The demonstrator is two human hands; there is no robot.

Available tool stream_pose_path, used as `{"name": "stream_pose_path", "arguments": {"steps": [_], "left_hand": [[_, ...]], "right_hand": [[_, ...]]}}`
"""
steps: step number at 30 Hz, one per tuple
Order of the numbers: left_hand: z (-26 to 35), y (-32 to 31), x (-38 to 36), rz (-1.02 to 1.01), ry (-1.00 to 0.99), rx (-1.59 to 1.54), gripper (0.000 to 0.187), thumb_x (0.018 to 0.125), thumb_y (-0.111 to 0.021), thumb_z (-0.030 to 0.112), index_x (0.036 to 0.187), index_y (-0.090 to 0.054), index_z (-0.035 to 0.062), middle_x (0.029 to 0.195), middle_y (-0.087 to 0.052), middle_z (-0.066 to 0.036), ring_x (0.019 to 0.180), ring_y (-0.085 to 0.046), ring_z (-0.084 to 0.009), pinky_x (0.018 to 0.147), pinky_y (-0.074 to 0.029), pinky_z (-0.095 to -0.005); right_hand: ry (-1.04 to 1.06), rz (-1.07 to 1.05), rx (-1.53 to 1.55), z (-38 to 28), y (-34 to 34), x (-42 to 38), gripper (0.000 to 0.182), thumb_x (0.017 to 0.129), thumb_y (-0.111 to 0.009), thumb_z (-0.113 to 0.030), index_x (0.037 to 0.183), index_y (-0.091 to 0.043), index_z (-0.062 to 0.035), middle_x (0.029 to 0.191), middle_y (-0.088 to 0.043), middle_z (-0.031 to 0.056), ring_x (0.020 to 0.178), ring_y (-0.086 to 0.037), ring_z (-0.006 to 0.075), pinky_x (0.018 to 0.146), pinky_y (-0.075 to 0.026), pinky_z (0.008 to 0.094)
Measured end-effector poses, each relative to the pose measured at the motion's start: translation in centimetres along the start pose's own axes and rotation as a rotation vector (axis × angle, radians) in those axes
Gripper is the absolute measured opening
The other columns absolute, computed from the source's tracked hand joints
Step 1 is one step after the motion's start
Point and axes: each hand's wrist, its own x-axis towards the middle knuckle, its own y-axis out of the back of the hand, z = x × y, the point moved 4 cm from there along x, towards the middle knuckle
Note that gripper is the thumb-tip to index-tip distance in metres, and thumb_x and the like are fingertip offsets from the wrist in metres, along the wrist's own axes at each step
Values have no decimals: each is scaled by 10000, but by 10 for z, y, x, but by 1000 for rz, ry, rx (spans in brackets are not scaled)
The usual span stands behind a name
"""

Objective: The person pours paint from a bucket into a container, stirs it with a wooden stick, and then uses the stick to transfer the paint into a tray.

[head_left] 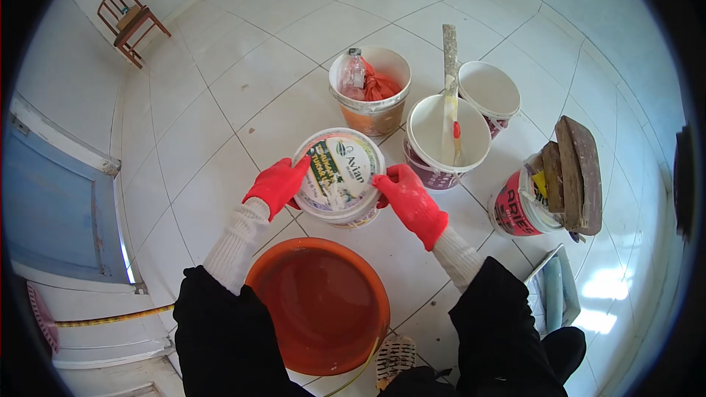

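Observation:
A round white paint bucket with its lid on stands before me; the lid [340, 173] carries a green label reading "Avian". My left hand [278, 185], in a red glove, grips the left side of the rim, with the thumb over the top edge. On the opposite side my right hand [413, 204], gloved in red as well, has its fingers closed on the rim. Most of the bucket's wall is hidden under the lid and behind the gloves. Just below sits an orange basin [316, 250] with liquid in it.
Behind are a bucket [368, 106] holding a bottle and red plastic, a white bucket [430, 176] with a stick and brush, and another white bucket [494, 99]. Right: an "ARIES" bucket [513, 209] under wooden boards [577, 169], and a roller tray [540, 298]. A chair [132, 23] stands far left.

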Motion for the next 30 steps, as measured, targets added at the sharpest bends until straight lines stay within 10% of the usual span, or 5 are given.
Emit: {"name": "stream_pose_path", "arguments": {"steps": [22, 24, 26, 30], "left_hand": [[96, -115, -88, -652, 47, 263, 646, 854, -515, 623, 1056, -528, 10, 883, -648, -120, 679, -663, -191, 691, -515, -300], [89, -109, -46, -543, -65, 162, 653, 857, -518, 614, 1091, -529, 4, 947, -623, -120, 719, -656, -192, 673, -520, -311], [88, -100, 7, -305, -76, -184, 713, 865, -514, 604, 1196, -478, -26, 1039, -580, -153, 807, -653, -238, 693, -541, -339], [100, -95, 79, -151, -20, -578, 738, 896, -477, 576, 1296, -385, -38, 1140, -534, -209, 815, -643, -281, 749, -558, -374]], "right_hand": [[-422, -55, -228, 9, 170, -155, 317, 921, -553, -242, 1029, -512, 53, 835, -612, 117, 720, -628, 171, 678, -518, 305], [-339, -97, -506, -5, 179, -141, 335, 928, -542, -263, 1032, -539, 56, 844, -635, 125, 759, -634, 190, 708, -509, 319], [222, 185, -747, -34, 178, -117, 391, 935, -524, -293, 1089, -514, 66, 889, -646, 153, 840, -634, 223, 753, -494, 340], [149, 353, -586, -24, 182, -42, 481, 915, -540, -322, 1180, -451, 70, 905, -633, 209, 913, -621, 266, 810, -478, 369]]}}
